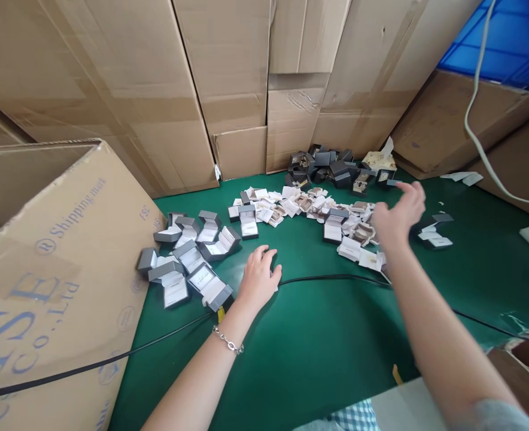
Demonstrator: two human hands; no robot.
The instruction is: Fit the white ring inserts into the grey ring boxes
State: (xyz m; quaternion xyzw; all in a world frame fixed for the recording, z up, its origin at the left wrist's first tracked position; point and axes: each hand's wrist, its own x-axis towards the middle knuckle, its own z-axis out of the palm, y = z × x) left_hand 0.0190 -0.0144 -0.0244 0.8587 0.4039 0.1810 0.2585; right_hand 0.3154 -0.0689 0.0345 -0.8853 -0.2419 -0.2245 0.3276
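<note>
My left hand rests on the green table, fingers curled down over a small dark thing I cannot make out, just right of a cluster of open grey jewellery boxes. My right hand reaches forward with fingers spread and holds nothing. It hovers above the right end of a scattered pile of white inserts and small boxes, beside a few open boxes. A heap of closed dark boxes lies further back.
Large cardboard cartons wall off the back of the table, and a printed carton stands at the left. A black cable runs across the table. A blue crate and a white cable sit at the right.
</note>
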